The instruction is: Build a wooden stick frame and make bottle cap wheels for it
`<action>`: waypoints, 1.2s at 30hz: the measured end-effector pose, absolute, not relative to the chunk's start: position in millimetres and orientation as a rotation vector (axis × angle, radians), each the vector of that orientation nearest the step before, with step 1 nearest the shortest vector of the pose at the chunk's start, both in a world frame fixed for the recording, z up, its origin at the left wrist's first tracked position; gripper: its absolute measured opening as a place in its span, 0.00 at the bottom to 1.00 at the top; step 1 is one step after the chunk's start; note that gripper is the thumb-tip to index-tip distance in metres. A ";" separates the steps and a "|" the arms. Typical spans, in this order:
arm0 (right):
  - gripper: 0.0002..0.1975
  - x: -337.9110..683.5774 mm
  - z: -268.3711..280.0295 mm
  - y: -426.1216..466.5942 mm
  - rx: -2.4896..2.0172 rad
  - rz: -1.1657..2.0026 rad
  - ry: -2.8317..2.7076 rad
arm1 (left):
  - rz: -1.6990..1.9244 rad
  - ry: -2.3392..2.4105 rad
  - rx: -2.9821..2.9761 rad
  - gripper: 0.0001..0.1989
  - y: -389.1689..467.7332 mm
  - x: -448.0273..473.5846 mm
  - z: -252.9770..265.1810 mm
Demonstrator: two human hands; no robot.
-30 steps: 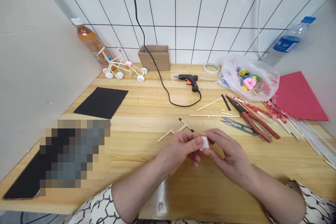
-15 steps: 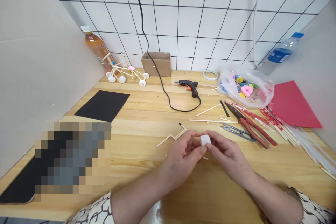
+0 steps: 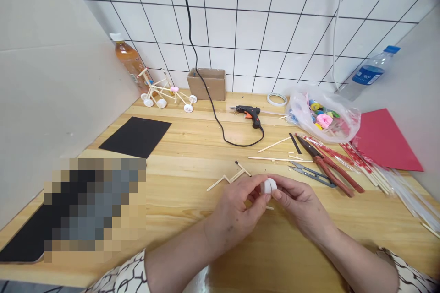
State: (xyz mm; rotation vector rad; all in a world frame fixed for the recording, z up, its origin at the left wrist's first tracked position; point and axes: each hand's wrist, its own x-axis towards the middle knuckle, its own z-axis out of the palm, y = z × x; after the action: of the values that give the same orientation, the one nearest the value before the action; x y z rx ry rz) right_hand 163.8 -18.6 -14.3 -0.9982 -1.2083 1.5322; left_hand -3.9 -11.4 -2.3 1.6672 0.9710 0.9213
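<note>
Both hands meet over the near middle of the table. My left hand (image 3: 235, 210) pinches two small white bottle caps (image 3: 268, 186) between thumb and fingers. The caps are pressed side by side, with a seam showing between them. From the other side, my right hand (image 3: 305, 203) grips the same caps with thumb and fingertips. Just behind my left hand lies a bent frame of joined wooden sticks (image 3: 225, 177), one piece dark-tipped. A short stick (image 3: 270, 208) lies partly hidden below the fingers.
A glue gun (image 3: 248, 111) with a black cord lies behind the hands. To the right are pliers (image 3: 323, 160), thread snips (image 3: 311, 174) and a plastic bag (image 3: 325, 116) of coloured bits. A wheeled stick model (image 3: 165, 91) and box (image 3: 206, 84) stand at the back.
The white caps have turned between my fingers, so a seam now shows between two rounded pieces. Both hands stay in almost the same place; the view has shifted slightly.
</note>
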 end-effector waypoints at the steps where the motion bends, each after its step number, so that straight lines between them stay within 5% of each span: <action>1: 0.13 163.4 -13.5 -18.7 -0.996 1.534 -1.209 | 0.932 0.975 1.669 0.15 -11.2 -3.8 -2.1; 36: 0.12 163.0 -8.6 -19.5 -1.063 1.401 -1.319 | 1.094 0.955 1.366 0.10 -11.1 0.6 -8.2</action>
State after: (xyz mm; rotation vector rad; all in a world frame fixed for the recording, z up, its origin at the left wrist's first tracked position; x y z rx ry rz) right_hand 163.0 -19.5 -8.6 -1.0629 -1.3191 1.4005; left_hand 0.6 -11.1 -8.2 1.3658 0.9548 1.0939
